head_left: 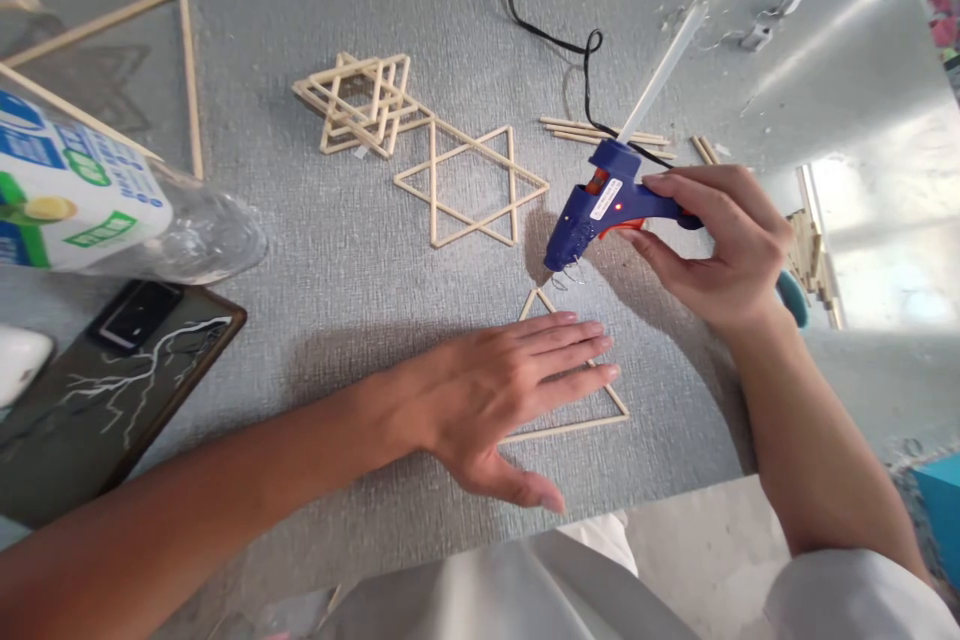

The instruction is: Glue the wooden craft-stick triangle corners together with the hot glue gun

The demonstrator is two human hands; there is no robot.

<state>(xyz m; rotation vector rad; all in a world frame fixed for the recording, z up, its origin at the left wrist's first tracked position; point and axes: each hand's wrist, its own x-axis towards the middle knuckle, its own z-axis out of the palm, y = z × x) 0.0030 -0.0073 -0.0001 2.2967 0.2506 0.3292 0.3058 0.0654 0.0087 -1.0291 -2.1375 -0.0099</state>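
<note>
My right hand (720, 245) grips a blue hot glue gun (600, 210) with a white glue stick poking out of its back; the nozzle points down just above the top corner of a triangle of thin wooden sticks (609, 412). My left hand (510, 395) lies flat on that triangle, fingers stretched out and pressing it to the grey table (322, 280). A finished six-pointed stick star (471, 185) lies just beyond, with a stack of more stars (361, 103) behind it.
Loose sticks (600, 132) and the gun's black cord (525, 15) lie at the back. More stick bundles (811, 250) sit right. A plastic bottle (105, 205), a phone (105, 385) and a large stick frame (112, 10) occupy the left.
</note>
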